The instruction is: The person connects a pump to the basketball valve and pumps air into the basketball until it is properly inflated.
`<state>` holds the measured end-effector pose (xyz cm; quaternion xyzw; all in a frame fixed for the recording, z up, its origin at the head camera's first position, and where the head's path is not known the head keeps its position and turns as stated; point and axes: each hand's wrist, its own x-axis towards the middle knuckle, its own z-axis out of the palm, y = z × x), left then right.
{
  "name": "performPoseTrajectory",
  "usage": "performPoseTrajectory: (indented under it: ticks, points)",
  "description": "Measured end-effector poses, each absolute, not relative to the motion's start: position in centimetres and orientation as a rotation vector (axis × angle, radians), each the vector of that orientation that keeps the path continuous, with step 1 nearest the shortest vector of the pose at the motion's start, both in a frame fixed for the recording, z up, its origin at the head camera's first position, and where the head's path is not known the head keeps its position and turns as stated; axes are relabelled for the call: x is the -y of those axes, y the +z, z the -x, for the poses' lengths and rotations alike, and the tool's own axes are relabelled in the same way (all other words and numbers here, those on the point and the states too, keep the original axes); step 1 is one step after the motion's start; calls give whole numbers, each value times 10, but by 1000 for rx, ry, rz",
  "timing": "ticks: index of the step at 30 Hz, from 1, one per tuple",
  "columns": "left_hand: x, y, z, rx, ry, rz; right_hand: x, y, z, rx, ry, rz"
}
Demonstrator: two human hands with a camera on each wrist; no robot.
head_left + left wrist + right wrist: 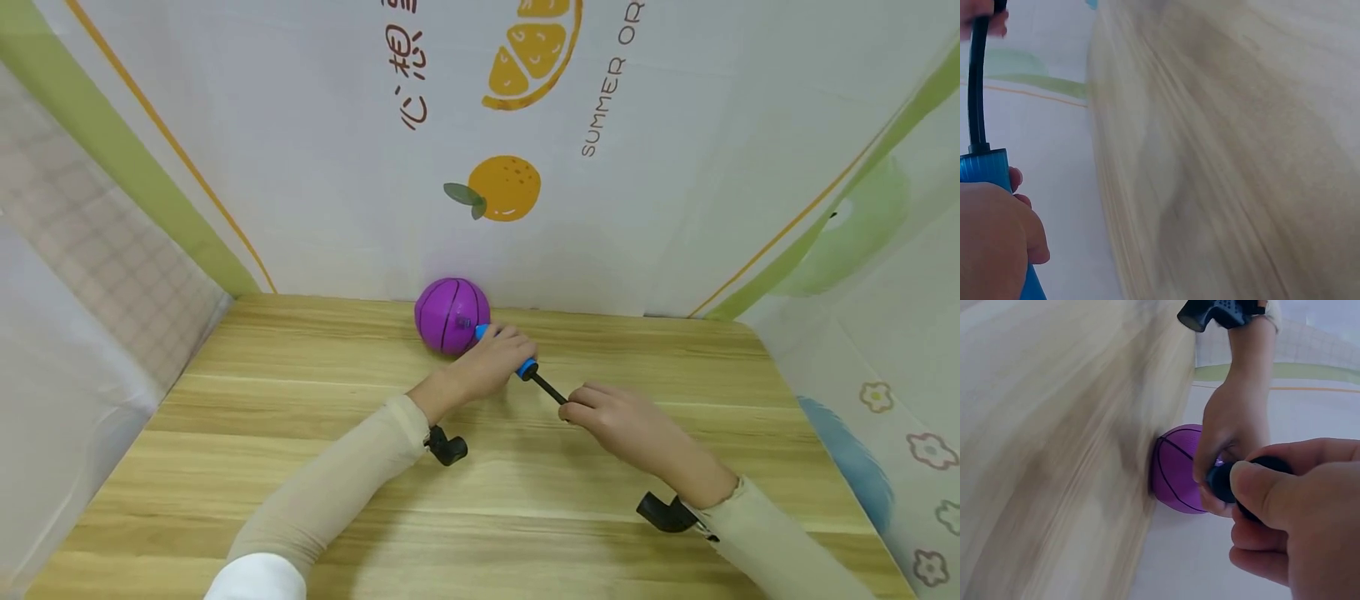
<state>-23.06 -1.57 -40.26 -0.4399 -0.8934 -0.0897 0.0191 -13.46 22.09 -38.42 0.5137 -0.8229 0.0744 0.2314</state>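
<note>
A purple ball [437, 321] with black lines sits at the back of the table, its small valve [463, 322] facing the hands. My left hand [487, 365] grips the blue barrel [985, 167] of a hand pump, whose front end is right at the ball's side. From the barrel's rear a black rod [550, 388] sticks out towards my right hand [621, 423]. That hand holds the pump's black handle [1274, 465], thumb on top and fingers curled beneath, as the right wrist view shows. The nozzle's tip is hidden.
The wood-grain table [300, 417] ends at a white printed curtain [337, 208] just behind the ball. More printed cloth hangs at both sides. Each wrist wears a black camera mount [448, 448] that juts out over the table.
</note>
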Motion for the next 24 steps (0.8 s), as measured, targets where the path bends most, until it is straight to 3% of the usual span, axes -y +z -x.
performPoseTrajectory:
  ticks: [13,24]
  points:
    - [10,-405,227,2749,-246,1416,-198,-394,164,2332,157,-1379]
    - [18,-405,234,2745,-273,1413,-203,-393,152,2263,105,-1419]
